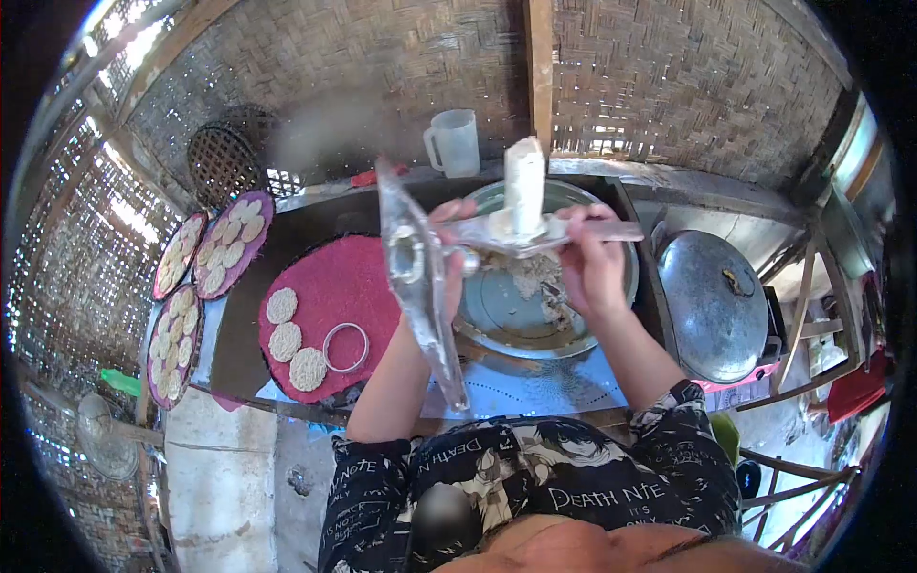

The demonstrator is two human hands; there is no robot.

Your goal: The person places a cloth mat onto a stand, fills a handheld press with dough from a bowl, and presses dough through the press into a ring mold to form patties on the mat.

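My left hand (451,250) is closed around a long, silvery press plate (420,296) with a round opening, held upright on its edge. My right hand (594,253) grips the flat handle of a press plunger (524,191), whose dough-coated white post points up. The plunger's other handle end reaches to my left hand, and I cannot tell whether those fingers hold it too. Below both hands is a wide metal basin (497,320) with crumbly pale dough (537,277) in it.
Left of the basin, a round pink mat (353,277) bears several noodle-like dough discs (307,369) and a white ring (346,347). Trays of discs (230,244) stand farther left. A plastic jug (454,143) is behind; a lidded pot (714,306) on a stove is at right.
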